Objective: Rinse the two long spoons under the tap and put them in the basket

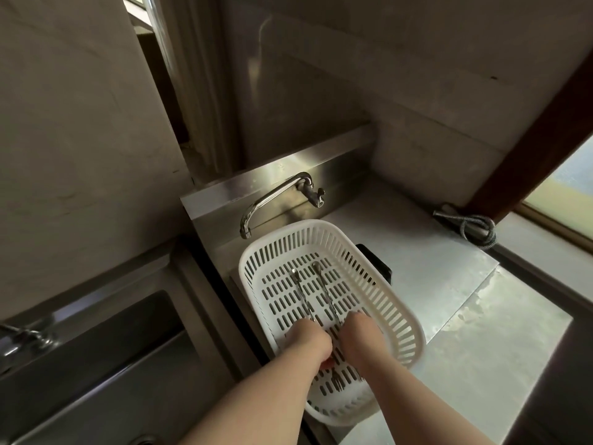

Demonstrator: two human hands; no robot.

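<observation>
White slotted basket (pixel 398 311) sits mid-frame on the steel counter (pixel 449 252), long axis running from upper left to lower right. Its upper-left rim lies just under the tap (pixel 272 199) spout; its near end overhangs toward the bottom of the frame. Right of the basket the counter is bare up to the window ledge, where a coiled metal hose (pixel 478 228) lies at the far right. A dark object (pixel 378 261) is tucked against the basket's right wall; cannot tell what it is. Left of the basket, a dark gap, then a second sink (pixel 96 348) at lower left.

Two long spoons lie on the basket floor, side by side, nearly parallel to the basket's long axis. Left spoon (pixel 300 292) and right spoon (pixel 324 290) both point bowl-end toward the tap, handles toward the hands.

Left hand (pixel 309 340) is curled over the left spoon's handle end; right hand (pixel 361 335) is curled over the right spoon's. Both hands are inside the basket, knuckles nearly touching. Whether the fingers actually clamp the handles: cannot tell, fingers hidden.
</observation>
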